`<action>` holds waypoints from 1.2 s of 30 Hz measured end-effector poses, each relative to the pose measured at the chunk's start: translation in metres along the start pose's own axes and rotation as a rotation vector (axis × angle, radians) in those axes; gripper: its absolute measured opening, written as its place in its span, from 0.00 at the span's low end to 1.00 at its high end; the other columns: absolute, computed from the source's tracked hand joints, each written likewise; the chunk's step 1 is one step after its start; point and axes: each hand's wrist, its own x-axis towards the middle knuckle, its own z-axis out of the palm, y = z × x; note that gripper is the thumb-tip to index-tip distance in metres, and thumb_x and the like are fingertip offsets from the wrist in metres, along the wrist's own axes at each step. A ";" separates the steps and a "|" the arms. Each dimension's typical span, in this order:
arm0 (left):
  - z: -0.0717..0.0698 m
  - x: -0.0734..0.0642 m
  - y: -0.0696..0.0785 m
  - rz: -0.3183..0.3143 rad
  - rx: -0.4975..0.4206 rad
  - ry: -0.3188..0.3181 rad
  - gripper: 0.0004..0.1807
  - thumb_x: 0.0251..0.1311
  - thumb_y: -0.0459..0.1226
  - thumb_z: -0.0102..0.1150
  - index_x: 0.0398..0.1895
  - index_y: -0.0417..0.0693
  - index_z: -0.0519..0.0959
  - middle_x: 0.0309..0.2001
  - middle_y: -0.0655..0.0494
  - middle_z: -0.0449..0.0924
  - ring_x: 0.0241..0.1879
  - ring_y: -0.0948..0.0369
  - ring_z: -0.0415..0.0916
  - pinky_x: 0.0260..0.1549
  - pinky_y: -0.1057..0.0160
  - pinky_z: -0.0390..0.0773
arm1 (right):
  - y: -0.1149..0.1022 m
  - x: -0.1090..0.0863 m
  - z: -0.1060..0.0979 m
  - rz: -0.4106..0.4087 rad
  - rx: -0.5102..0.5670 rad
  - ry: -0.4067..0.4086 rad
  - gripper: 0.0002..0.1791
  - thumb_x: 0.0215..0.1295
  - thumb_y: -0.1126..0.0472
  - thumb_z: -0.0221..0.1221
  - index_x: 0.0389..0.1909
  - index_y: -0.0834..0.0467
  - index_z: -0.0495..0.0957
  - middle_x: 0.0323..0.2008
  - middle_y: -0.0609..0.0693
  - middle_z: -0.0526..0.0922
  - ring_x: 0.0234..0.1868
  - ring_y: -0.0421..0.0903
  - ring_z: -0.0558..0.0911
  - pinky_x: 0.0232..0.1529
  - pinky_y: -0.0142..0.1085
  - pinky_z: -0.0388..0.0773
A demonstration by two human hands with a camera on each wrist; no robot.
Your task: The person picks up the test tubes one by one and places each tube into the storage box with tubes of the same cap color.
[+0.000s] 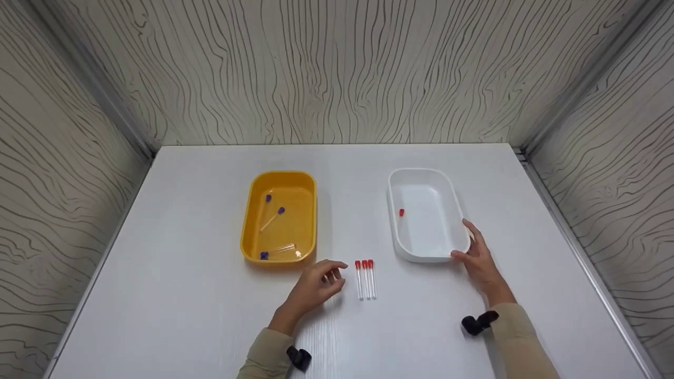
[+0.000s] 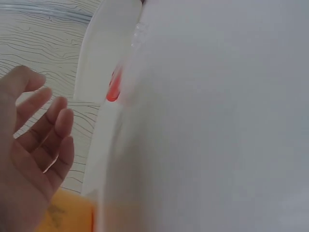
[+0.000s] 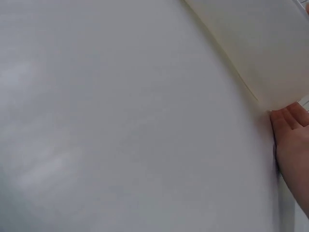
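Observation:
Three clear test tubes point(image 1: 365, 280) with red caps lie side by side on the white table, in front of the two containers. Just left of them my left hand point(image 1: 316, 287) hovers with loosely bent fingers, holding nothing and apart from the tubes. In the left wrist view a blurred red cap point(image 2: 114, 89) shows beyond that hand point(image 2: 36, 145). My right hand point(image 1: 480, 266) grips the near right corner of a white plastic bin point(image 1: 429, 259), thumb on its rim. One red-capped tube point(image 1: 401, 212) is inside the bin at its left wall.
At left stands a yellow bin point(image 1: 245, 231) holding three purple-capped tubes point(image 1: 271, 220). A wood-patterned panel point(image 1: 337, 73) rises behind the table point(image 1: 174, 316), with more panels at both sides. Small black devices point(image 1: 299, 359) are worn on both wrists.

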 end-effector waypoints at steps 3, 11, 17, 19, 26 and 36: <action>0.005 0.004 -0.001 -0.052 0.009 -0.042 0.18 0.58 0.35 0.62 0.52 0.40 0.77 0.33 0.50 0.81 0.31 0.67 0.73 0.34 0.71 0.79 | 0.000 -0.001 -0.002 0.004 0.017 -0.016 0.44 0.66 0.74 0.51 0.76 0.48 0.41 0.79 0.57 0.33 0.78 0.57 0.41 0.60 0.17 0.68; 0.012 0.013 -0.004 -0.195 0.072 -0.131 0.30 0.53 0.43 0.69 0.59 0.47 0.74 0.33 0.53 0.78 0.29 0.69 0.66 0.31 0.75 0.70 | 0.001 -0.001 0.000 0.024 0.056 -0.021 0.43 0.67 0.75 0.48 0.76 0.50 0.39 0.79 0.56 0.34 0.78 0.57 0.40 0.59 0.18 0.69; 0.018 0.020 -0.001 -0.257 0.162 -0.182 0.40 0.46 0.50 0.73 0.65 0.54 0.70 0.31 0.58 0.76 0.29 0.69 0.63 0.32 0.72 0.67 | 0.001 -0.001 0.001 0.022 0.048 -0.024 0.44 0.66 0.75 0.50 0.76 0.50 0.39 0.79 0.57 0.33 0.78 0.57 0.39 0.58 0.17 0.69; 0.020 0.021 0.000 -0.269 0.185 -0.194 0.44 0.43 0.52 0.75 0.66 0.54 0.68 0.30 0.59 0.74 0.28 0.69 0.63 0.32 0.72 0.66 | 0.001 -0.002 0.001 0.024 0.043 -0.024 0.45 0.66 0.75 0.50 0.76 0.49 0.39 0.79 0.57 0.33 0.78 0.57 0.39 0.58 0.17 0.69; 0.027 0.026 0.004 -0.283 0.277 -0.220 0.56 0.32 0.55 0.79 0.69 0.55 0.64 0.32 0.58 0.74 0.31 0.66 0.66 0.36 0.67 0.72 | 0.003 -0.003 -0.001 0.040 0.034 -0.022 0.45 0.67 0.73 0.52 0.76 0.44 0.40 0.79 0.56 0.34 0.78 0.59 0.41 0.59 0.18 0.70; 0.030 0.027 0.007 -0.330 0.307 -0.249 0.52 0.33 0.51 0.80 0.67 0.52 0.66 0.61 0.52 0.77 0.61 0.53 0.74 0.64 0.52 0.72 | 0.004 -0.003 0.000 0.046 0.030 -0.021 0.45 0.66 0.74 0.51 0.76 0.44 0.41 0.79 0.54 0.35 0.78 0.57 0.42 0.59 0.18 0.70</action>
